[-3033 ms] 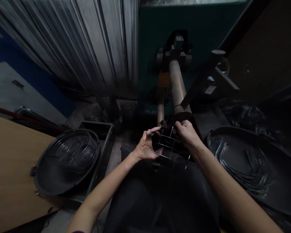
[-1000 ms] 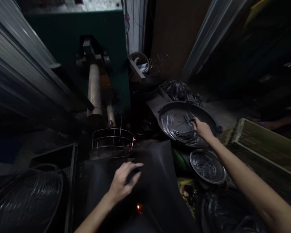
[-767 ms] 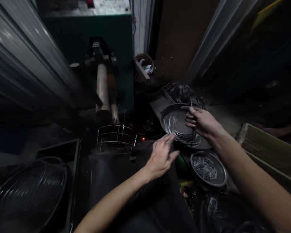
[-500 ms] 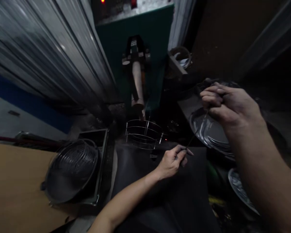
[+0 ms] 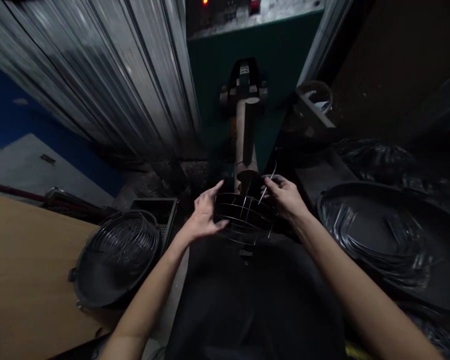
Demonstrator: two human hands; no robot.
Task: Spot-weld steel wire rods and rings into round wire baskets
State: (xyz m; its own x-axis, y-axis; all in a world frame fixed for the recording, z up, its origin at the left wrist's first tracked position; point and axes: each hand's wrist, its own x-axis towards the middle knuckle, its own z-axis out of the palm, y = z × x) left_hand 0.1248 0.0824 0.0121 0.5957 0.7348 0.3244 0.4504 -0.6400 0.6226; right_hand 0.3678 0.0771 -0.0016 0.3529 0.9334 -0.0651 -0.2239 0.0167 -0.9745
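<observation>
A round wire frame (image 5: pixel 243 224) of thin rings joined by short cross wires sits below the tip of a machine's arm (image 5: pixel 246 135). At its left side is my left hand (image 5: pixel 207 212), thumb and fingers spread around the edge; whether it touches the wire I cannot tell. My right hand (image 5: pixel 283 192) pinches a short bent wire (image 5: pixel 273 175) between thumb and fingers, just right of the frame and the arm's tip. The wire's upper end curves, and its lower end points down toward the rings.
On the left, a black basin (image 5: pixel 97 285) holds many wire rings. To the right, a wide dark tray (image 5: pixel 446 265) carries bundles of bent wires. A green machine body (image 5: pixel 213 70) with a red light stands ahead, beside corrugated metal sheeting (image 5: pixel 135 65).
My right hand has come in from the right, bringing the wire beside the frame. My left hand has let go of the wire, moved left and spread at the frame. The view has shifted.
</observation>
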